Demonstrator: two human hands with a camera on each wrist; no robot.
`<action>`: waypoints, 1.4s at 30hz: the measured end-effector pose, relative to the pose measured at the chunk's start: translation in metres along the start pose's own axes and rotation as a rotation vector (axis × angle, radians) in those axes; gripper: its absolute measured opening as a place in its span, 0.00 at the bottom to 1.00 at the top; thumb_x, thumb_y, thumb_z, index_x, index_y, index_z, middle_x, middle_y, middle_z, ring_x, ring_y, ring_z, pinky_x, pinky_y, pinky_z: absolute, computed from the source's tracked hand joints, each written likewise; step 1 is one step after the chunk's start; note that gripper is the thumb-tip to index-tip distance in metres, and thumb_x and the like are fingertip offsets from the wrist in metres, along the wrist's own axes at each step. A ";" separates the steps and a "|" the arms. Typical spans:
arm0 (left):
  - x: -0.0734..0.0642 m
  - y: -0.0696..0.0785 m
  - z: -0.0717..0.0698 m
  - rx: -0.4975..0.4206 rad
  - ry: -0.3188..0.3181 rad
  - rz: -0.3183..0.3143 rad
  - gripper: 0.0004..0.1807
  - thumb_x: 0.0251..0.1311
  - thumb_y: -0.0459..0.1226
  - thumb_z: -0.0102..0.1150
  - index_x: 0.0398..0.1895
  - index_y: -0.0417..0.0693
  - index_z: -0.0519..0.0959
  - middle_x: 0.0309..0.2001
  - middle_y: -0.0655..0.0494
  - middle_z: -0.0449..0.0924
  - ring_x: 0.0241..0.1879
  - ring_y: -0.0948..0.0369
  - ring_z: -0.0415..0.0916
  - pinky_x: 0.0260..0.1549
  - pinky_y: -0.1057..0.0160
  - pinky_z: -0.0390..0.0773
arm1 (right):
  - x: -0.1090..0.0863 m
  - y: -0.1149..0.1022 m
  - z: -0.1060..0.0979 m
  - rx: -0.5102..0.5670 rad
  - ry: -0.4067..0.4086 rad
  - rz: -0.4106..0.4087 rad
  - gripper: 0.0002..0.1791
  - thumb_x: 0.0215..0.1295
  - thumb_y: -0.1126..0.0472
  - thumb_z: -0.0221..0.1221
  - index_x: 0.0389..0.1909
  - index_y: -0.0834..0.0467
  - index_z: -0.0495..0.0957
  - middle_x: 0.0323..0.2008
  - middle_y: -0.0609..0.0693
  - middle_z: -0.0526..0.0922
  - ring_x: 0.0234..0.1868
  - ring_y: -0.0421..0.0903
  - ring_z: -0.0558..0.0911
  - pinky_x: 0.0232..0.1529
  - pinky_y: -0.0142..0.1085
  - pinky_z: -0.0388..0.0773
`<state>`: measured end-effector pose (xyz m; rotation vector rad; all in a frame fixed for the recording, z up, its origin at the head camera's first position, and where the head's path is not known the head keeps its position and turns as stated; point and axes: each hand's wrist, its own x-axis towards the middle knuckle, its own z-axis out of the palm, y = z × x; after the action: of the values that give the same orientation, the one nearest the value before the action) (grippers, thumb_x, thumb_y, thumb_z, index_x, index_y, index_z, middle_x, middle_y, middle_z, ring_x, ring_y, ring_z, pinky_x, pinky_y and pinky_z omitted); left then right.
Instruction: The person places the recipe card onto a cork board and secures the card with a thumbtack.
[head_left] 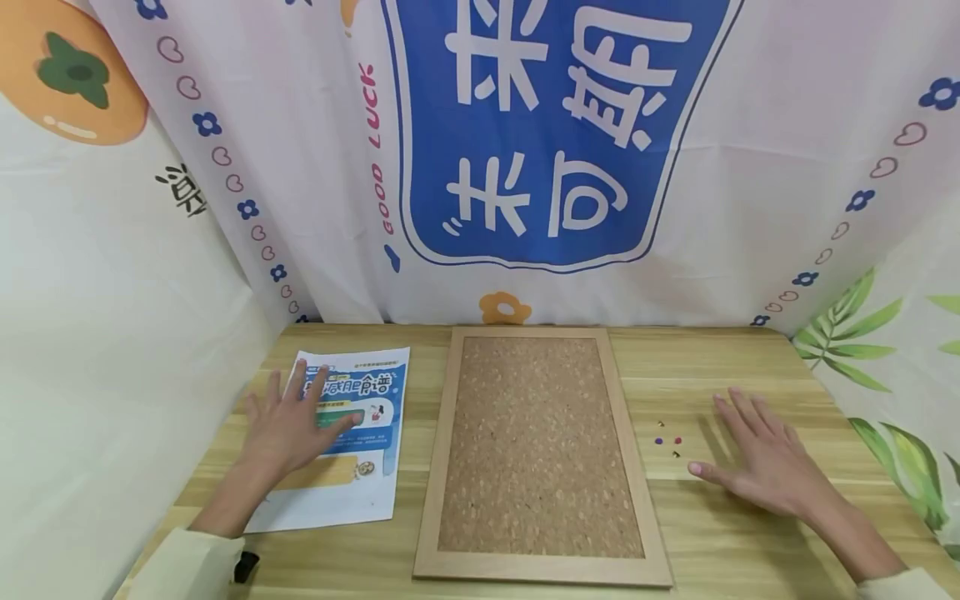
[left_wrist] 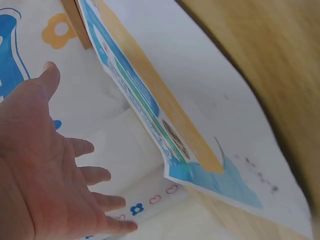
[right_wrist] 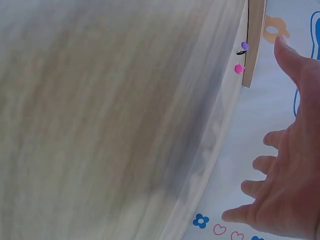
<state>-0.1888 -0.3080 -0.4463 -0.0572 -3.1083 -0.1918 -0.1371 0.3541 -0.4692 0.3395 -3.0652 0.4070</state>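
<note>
My left hand (head_left: 288, 429), fingers spread, is over a printed sheet (head_left: 375, 492) with blue, green and orange blocks. In the left wrist view a gap shows between that hand (left_wrist: 55, 165) and the paper (left_wrist: 200, 75). To the right, my right hand (head_left: 772, 462) hovers above the table with its fingers spread and holds nothing. Just left of its thumb lie several small push pins, among them a purple one (head_left: 658, 441) and a pink one (head_left: 678, 440). A framed cork board (head_left: 540, 442) lies flat between the hands.
The wood-grain table (head_left: 720, 358) ends at a white printed cloth (head_left: 697, 275) hanging behind it. White sheeting (head_left: 112, 333) rises along the left side, and leaf-patterned sheeting (head_left: 922, 358) along the right. A small black object (head_left: 246, 567) shows by the left sleeve.
</note>
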 end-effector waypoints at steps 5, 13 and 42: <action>-0.002 -0.008 0.001 -0.027 -0.012 0.015 0.62 0.66 0.75 0.52 0.87 0.41 0.52 0.85 0.27 0.40 0.80 0.20 0.39 0.72 0.14 0.46 | 0.003 0.002 0.000 0.061 0.018 -0.050 0.61 0.64 0.34 0.70 0.84 0.65 0.54 0.85 0.71 0.50 0.80 0.80 0.55 0.70 0.83 0.55; -0.002 -0.023 -0.001 -0.061 -0.005 0.029 0.61 0.70 0.71 0.55 0.87 0.38 0.46 0.84 0.24 0.40 0.78 0.19 0.44 0.74 0.17 0.50 | 0.011 0.001 -0.002 0.085 0.027 -0.100 0.58 0.64 0.36 0.72 0.83 0.65 0.58 0.81 0.72 0.59 0.76 0.78 0.64 0.68 0.81 0.64; 0.006 -0.079 0.000 -0.350 -0.035 -0.033 0.54 0.79 0.61 0.52 0.82 0.23 0.49 0.76 0.16 0.56 0.71 0.21 0.62 0.67 0.23 0.70 | 0.034 0.005 0.000 0.246 0.024 -0.179 0.44 0.69 0.47 0.72 0.76 0.68 0.68 0.71 0.74 0.74 0.62 0.76 0.81 0.62 0.72 0.78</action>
<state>-0.1983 -0.3858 -0.4560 -0.0157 -3.0705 -0.7391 -0.1718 0.3519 -0.4685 0.6059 -2.9312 0.7726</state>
